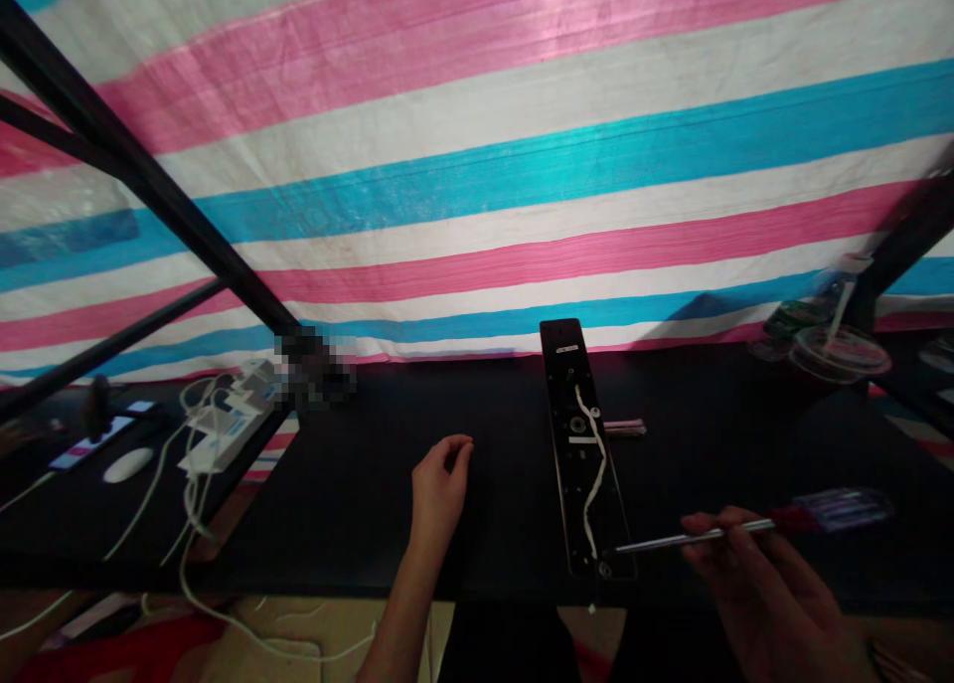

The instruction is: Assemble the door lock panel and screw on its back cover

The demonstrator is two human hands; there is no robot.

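Observation:
A long, narrow black panel (556, 415), which looks like a door lock's housing, lies lengthwise on the black table. A white wrapped cable (598, 474) runs down its face, its small plug hanging past the near end. My right hand (767, 584) pinches a screwdriver (671, 542) by its metal shaft. The clear and red handle points right, and the dark tip is at the panel's near right corner, by a small round fitting. To the panel's left, my left hand (442, 479) rests on the table with thumb and fingertips together; whatever they may hold is too small to see.
Beside the panel lies a small, thin packet (626, 427). A plastic bowl with a lid (839, 353) and a bottle (842, 275) stand at the back right. Leftward are a power strip (231, 425) with white cables, a white mouse (128, 465) and a phone (100, 434). Striped sheeting (477, 196) hangs behind.

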